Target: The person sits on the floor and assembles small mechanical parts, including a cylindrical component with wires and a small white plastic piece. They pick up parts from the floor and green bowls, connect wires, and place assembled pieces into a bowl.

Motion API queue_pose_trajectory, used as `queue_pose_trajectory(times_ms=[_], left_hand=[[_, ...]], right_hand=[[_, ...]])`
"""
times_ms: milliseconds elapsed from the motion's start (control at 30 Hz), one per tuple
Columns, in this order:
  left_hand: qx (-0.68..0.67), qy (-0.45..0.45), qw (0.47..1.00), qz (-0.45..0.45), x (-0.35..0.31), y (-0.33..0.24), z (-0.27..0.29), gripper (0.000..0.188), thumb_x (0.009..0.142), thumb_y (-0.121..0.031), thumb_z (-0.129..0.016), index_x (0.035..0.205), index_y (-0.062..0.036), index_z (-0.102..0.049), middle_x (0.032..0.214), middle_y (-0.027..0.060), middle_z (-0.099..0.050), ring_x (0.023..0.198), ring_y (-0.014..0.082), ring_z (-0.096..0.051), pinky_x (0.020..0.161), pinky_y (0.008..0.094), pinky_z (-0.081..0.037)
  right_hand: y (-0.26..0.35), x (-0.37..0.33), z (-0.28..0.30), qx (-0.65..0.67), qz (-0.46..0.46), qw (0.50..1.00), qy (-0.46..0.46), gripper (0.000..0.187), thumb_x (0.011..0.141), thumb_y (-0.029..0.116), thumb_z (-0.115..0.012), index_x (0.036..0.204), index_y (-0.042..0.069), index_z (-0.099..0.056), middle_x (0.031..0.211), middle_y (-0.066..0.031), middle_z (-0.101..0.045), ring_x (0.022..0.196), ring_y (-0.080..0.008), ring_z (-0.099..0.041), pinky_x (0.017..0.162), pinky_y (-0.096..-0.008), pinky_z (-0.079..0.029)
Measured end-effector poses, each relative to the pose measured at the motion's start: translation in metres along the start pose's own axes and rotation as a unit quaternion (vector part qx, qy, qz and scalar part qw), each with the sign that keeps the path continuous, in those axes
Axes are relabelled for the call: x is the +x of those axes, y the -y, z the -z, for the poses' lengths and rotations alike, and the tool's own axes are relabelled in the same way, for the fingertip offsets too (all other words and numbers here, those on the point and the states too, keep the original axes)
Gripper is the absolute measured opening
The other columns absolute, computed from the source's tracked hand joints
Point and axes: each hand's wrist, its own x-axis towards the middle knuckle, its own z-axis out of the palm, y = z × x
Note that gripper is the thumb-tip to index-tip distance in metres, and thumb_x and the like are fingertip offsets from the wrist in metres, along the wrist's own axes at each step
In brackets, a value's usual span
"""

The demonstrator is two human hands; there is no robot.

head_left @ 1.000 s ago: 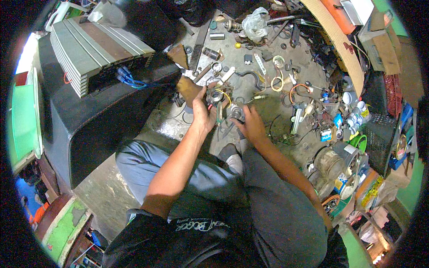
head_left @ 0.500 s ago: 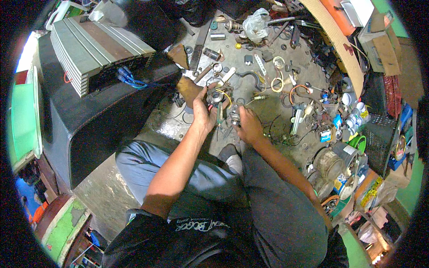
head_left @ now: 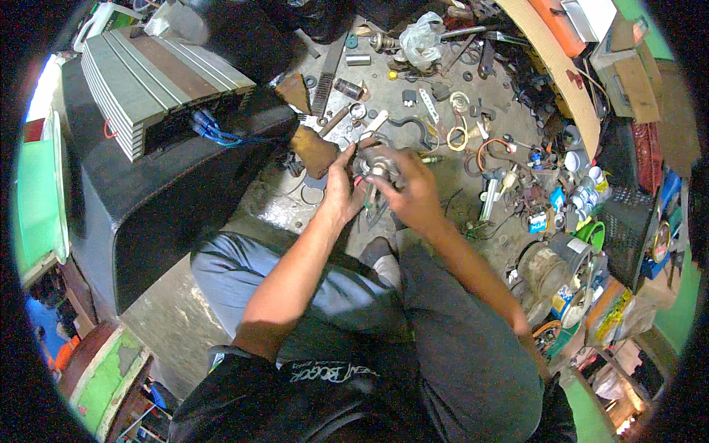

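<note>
Above the floor in front of my lap, my left hand (head_left: 343, 192) is closed around the side of a round metal part with wires (head_left: 365, 158). A red bit and a greenish strand show below it. My right hand (head_left: 416, 193) is closed on a smaller shiny metal piece (head_left: 379, 171), thumb and fingers around it, right against the round part. Motion blur smears this meeting spot, so I cannot tell whether the two are joined. Just beyond my left hand lie a rusty brown plate (head_left: 313, 150) and a white flat strip (head_left: 375, 124).
A finned metal amplifier (head_left: 166, 81) with blue wires sits on a black box (head_left: 185, 184) at the left. Loose metal parts, a clear plastic bag (head_left: 422, 40) and a curved black hose (head_left: 415, 129) lie ahead. Cans, jars and a green ring (head_left: 592, 236) crowd the right.
My right hand has moved left and slightly up, bringing its metal piece to the round part. My left hand has stayed nearly in place.
</note>
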Motion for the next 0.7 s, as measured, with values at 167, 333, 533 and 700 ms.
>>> queue_pose_trajectory(times_ms=[167, 333, 533, 700], left_hand=[[0.018, -0.033, 0.999, 0.005, -0.004, 0.002, -0.003, 0.044, 0.103, -0.039, -0.040, 0.117, -0.0055, -0.065, 0.113, 0.0111, -0.067, 0.104, 0.0236, -0.061, 0.095, 0.0391, -0.046], [-0.035, 0.053, 0.998, 0.019, 0.008, 0.004, 0.017, 0.038, 0.102, -0.034, -0.042, 0.114, -0.0045, -0.063, 0.110, 0.0130, -0.067, 0.100, 0.0279, -0.064, 0.089, 0.0493, -0.052], [-0.029, 0.021, 0.998, 0.055, 0.003, 0.004, 0.006, 0.038, 0.098, -0.033, -0.045, 0.121, -0.0060, -0.060, 0.114, 0.0152, -0.068, 0.104, 0.0315, -0.065, 0.093, 0.0523, -0.051], [-0.026, -0.014, 0.998, 0.059, 0.003, 0.005, 0.003, 0.037, 0.098, -0.033, -0.045, 0.118, -0.0056, -0.061, 0.113, 0.0143, -0.068, 0.103, 0.0312, -0.065, 0.091, 0.0517, -0.051]], right_hand=[[0.002, -0.002, -0.009, -0.162, 0.135, 0.976, 0.048, 0.056, 0.083, 0.020, -0.073, 0.136, 0.015, -0.055, 0.118, -0.0188, -0.059, 0.109, -0.0404, -0.058, 0.096, -0.0474, -0.048], [-0.011, 0.000, 0.017, -0.128, 0.142, 0.981, -0.037, 0.042, 0.085, 0.015, -0.074, 0.124, 0.010, -0.063, 0.117, -0.0161, -0.064, 0.108, -0.0352, -0.061, 0.093, -0.0422, -0.049], [-0.064, -0.011, 0.082, -0.019, -0.144, 0.977, -0.154, 0.029, 0.086, 0.014, -0.074, 0.112, 0.004, -0.066, 0.111, -0.0174, -0.067, 0.108, -0.0335, -0.062, 0.093, -0.0401, -0.049], [-0.131, -0.084, 0.081, -0.185, -0.146, 0.965, 0.119, 0.044, 0.080, 0.011, -0.076, 0.121, 0.004, -0.062, 0.126, -0.0218, -0.059, 0.113, -0.0404, -0.059, 0.098, -0.0432, -0.048]])
